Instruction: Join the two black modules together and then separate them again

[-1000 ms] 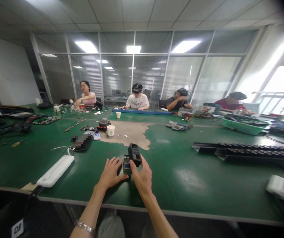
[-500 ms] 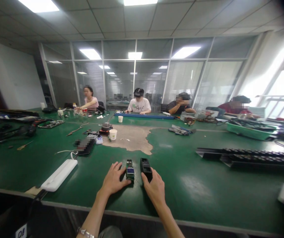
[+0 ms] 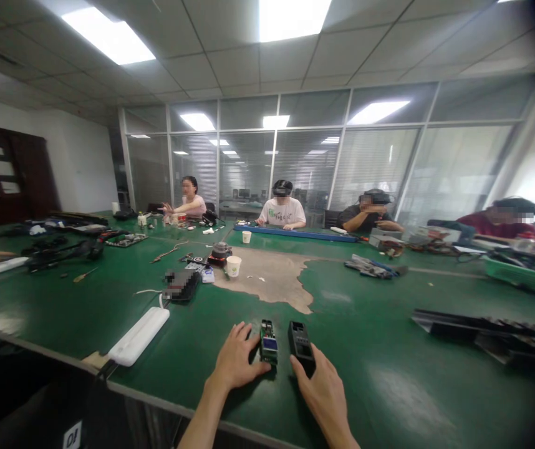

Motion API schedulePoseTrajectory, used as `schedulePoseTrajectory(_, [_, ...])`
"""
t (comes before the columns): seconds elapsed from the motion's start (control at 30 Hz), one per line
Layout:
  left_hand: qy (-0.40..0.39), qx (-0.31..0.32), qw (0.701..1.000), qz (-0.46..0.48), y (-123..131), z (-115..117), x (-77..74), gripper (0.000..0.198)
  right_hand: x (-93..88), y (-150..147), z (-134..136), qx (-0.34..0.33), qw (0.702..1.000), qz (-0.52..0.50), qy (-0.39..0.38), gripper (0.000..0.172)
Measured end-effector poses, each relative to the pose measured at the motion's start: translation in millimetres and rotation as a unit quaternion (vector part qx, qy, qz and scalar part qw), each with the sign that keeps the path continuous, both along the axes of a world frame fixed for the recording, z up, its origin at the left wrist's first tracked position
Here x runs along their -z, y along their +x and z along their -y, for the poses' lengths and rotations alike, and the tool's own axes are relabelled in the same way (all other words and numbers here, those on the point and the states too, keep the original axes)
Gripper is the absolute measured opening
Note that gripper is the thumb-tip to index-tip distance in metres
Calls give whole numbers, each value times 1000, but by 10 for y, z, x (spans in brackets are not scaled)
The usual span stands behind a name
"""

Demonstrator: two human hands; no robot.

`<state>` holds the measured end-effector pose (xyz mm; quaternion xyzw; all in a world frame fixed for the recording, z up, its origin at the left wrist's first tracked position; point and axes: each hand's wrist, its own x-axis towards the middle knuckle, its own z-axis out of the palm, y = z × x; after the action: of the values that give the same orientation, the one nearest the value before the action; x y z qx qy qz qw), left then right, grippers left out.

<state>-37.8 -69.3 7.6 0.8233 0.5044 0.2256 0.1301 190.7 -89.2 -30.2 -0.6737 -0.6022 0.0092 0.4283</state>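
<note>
A small circuit board with a blue screen [image 3: 269,342] lies on the green table [image 3: 380,374] in front of me. Just to its right lies a black plastic cover [image 3: 300,347]. My left hand [image 3: 238,360] rests flat on the table, fingers spread, its thumb against the near end of the board. My right hand [image 3: 320,391] lies on the table with its fingertips on the near end of the black cover; it grips nothing.
A white power strip [image 3: 137,335] lies at the left near the table edge. A paper cup [image 3: 233,265] and a worn brown patch [image 3: 272,277] are farther back. Black trays [image 3: 487,327] lie to the right. Several people sit at the far side.
My right hand held the black cover up above the board, then laid it down on the table to the board's right. The view has tilted up and swung left.
</note>
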Motion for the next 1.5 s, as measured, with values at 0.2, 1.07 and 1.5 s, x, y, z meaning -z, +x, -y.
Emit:
schedulePoseTrajectory(0.2, [7, 0, 1000, -8, -8, -36, 65, 74, -317, -153, 54, -32, 997, -71, -17, 54])
schedulePoseTrajectory(1.07, [36, 6, 999, -9, -17, -123, 216, 78, -537, -840, 87, -24, 995, 24, -90, 42])
schedulePoseTrajectory(1.5, [54, 7, 999, 0, -10, -108, 224, 82, -226, -846, 112, -41, 997, 33, -50, 60])
